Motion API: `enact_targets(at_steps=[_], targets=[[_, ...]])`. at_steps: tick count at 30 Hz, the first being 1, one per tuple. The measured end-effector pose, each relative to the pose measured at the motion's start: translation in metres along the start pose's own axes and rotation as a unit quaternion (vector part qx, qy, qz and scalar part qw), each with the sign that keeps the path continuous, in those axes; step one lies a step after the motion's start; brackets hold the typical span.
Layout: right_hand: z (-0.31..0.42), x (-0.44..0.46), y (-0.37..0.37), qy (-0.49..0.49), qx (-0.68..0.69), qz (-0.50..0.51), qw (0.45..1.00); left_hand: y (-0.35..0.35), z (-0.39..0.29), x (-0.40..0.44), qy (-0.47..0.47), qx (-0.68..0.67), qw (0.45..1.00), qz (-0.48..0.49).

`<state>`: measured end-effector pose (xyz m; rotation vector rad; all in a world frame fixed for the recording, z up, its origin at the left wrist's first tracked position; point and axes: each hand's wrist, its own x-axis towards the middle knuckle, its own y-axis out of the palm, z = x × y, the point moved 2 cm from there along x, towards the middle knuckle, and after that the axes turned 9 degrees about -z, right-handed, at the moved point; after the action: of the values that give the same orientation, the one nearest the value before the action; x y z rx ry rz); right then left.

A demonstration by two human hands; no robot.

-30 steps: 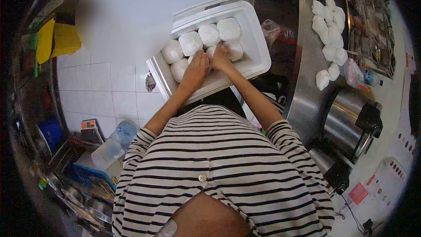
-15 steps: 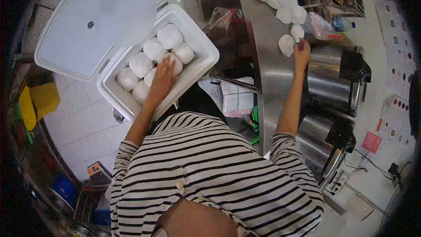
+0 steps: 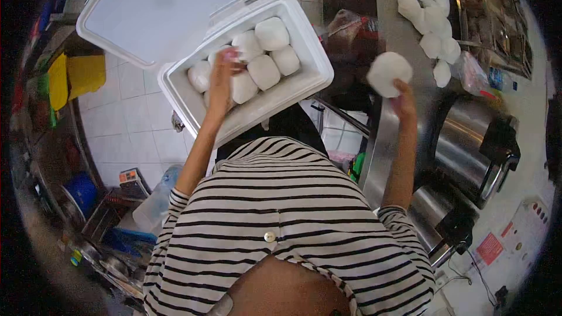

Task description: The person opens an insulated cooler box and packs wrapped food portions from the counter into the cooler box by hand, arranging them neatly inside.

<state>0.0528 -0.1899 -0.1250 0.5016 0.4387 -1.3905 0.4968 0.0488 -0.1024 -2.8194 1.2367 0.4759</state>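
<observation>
Several rounded white bundles [image 3: 272,34] lie in rows inside an open white cooler box [image 3: 316,61]. My left hand [image 3: 225,73] is over the bundles at the box's left part, its fingers smeared by motion, so I cannot tell what they hold. To the right, my right hand [image 3: 404,102] pinches the lower edge of a round white piece [image 3: 390,74], held up beside the steel counter. Farther up on that counter, several similar white pieces [image 3: 434,17] lie in a loose cluster.
The cooler's lid [image 3: 170,6] leans open behind the box. The steel counter [image 3: 389,134] runs along the right, with two steel pots [image 3: 465,140] and a plastic bag [image 3: 472,76] beside it. Yellow cloths [image 3: 86,76] hang at the left.
Both hands were in the box, then my right hand reached to the counter's white pieces. Now it holds one piece, away from the cluster. My left hand has lifted off the near bundle. The view has shifted.
</observation>
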Motion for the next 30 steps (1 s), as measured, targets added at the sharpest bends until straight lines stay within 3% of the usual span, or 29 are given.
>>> enact_targets(at_steps=[1,2,3,4,5,6,8,9,10,11,13,14,16,17,18,21,22,23,25,26,29,30], targets=[[0.037,-0.074,0.120,-0.003,-0.095,0.015,0.995,0.018,0.038,0.003,-0.010,-0.062,0.991,0.120],[0.032,-0.077,0.147,-0.015,-0.243,0.094,0.965,0.045,-0.012,-0.021,-0.101,0.009,0.977,0.185],[0.026,-0.081,0.175,-0.049,-0.377,0.175,0.908,0.060,-0.012,-0.032,-0.131,-0.012,0.963,0.233],[0.018,-0.104,0.214,0.012,-0.148,0.212,0.966,0.077,-0.024,-0.046,-0.139,-0.003,0.968,0.210],[-0.011,-0.086,0.218,0.048,-0.131,0.292,0.946,0.079,-0.025,-0.049,-0.163,-0.037,0.966,0.195],[0.001,-0.105,0.252,0.096,-0.083,0.284,0.950,0.081,-0.025,-0.051,-0.187,-0.072,0.963,0.180],[-0.002,-0.107,0.272,-0.079,-0.345,0.229,0.907,0.070,0.005,-0.037,-0.260,-0.226,0.924,0.165],[-0.002,-0.107,0.280,-0.167,-0.462,0.191,0.850,0.065,0.006,-0.034,-0.247,-0.176,0.944,0.132],[-0.001,-0.111,0.286,-0.111,-0.333,0.207,0.913,0.061,0.008,-0.032,-0.236,-0.126,0.958,0.099],[-0.012,-0.105,0.289,-0.159,-0.353,0.196,0.901,0.056,0.010,-0.030,-0.225,-0.076,0.969,0.065],[-0.044,-0.095,0.297,-0.254,-0.389,0.173,0.868,0.056,0.036,-0.028,-0.260,-0.116,0.953,0.100],[-0.052,-0.093,0.303,-0.288,-0.433,0.096,0.849,0.059,0.039,-0.026,-0.290,-0.156,0.936,0.128],[-0.057,-0.069,0.305,-0.234,-0.420,0.129,0.867,0.066,0.048,-0.019,-0.294,-0.213,0.923,0.128],[-0.057,-0.055,0.304,-0.206,-0.413,0.145,0.875,0.064,0.054,-0.009,-0.269,-0.129,0.939,0.173],[-0.044,-0.051,0.305,-0.233,-0.485,0.147,0.830,0.062,0.059,0.000,-0.242,-0.043,0.945,0.216],[-0.082,-0.022,0.283,-0.336,-0.597,0.059,0.726,0.071,0.103,0.005,-0.302,-0.145,0.919,0.208],[-0.070,-0.046,0.305,-0.215,-0.628,0.063,0.746,0.076,0.116,0.010,-0.341,-0.168,0.905,0.192],[-0.082,-0.049,0.311,-0.229,-0.636,0.016,0.737,0.078,0.129,0.015,-0.381,-0.190,0.888,0.176],[-0.099,-0.052,0.318,-0.257,-0.649,-0.076,0.712,0.069,0.106,0.019,-0.291,-0.032,0.932,0.213],[-0.101,-0.054,0.319,-0.240,-0.644,-0.058,0.724,0.064,0.093,0.022,-0.242,0.048,0.942,0.228],[-0.137,-0.039,0.308,-0.323,-0.675,-0.077,0.658,0.065,0.096,0.021,-0.291,0.004,0.939,0.183],[-0.146,-0.033,0.306,-0.334,-0.691,-0.075,0.636,0.063,0.092,0.019,-0.262,0.040,0.944,0.194]])
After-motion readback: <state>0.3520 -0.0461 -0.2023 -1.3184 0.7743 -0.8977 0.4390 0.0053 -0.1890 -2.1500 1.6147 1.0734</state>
